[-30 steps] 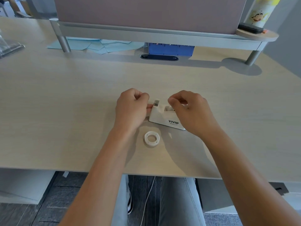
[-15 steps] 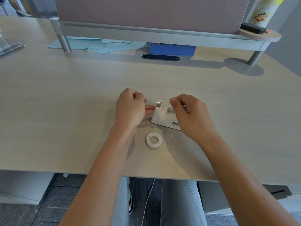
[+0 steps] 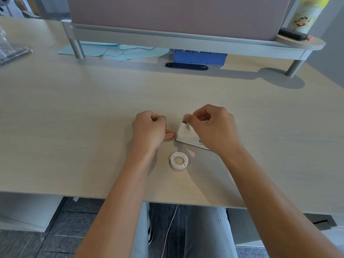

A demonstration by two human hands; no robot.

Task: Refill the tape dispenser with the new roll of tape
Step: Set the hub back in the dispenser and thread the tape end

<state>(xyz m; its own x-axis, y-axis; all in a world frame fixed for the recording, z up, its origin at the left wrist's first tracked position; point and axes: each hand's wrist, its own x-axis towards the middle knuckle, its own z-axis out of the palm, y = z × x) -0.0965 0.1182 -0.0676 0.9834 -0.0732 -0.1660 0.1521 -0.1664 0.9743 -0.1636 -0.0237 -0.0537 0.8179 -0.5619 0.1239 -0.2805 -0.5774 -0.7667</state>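
The right hand is pinching at the cutter end of the tape dispenser, probably seating the tape there, while the left hand, curled closed, is pulling a faint strip taut (barely visible). A white ring is lying just beside them on the desk.

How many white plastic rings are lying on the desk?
1. The white ring lies on the desk near its front edge, just in front of the tape dispenser. Another could be hidden under the right hand.
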